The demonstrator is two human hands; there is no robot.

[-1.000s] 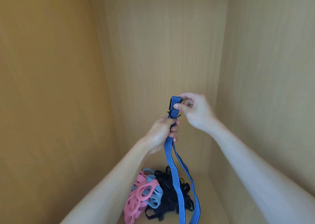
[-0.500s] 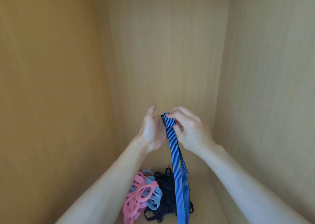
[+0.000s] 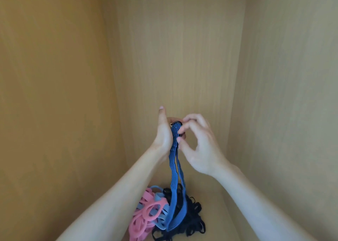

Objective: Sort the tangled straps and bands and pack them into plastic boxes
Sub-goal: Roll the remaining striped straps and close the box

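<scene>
Two-handed hold on blue striped strap: left hand clasping, right hand pinching folded top. Long axis vertical, fold upward, loop hanging onto tangled pile on cabinet floor.

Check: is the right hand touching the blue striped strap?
Touching. The head view shows the right hand with fingers pinching the blue striped strap just below its folded top.

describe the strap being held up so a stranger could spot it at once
In the tan wooden compartment, find the two raised hands at centre. From the left hand and right hand hangs a blue strap with thin dark stripes; the pink bands, pale blue bands and black straps below lie heaped.
</scene>
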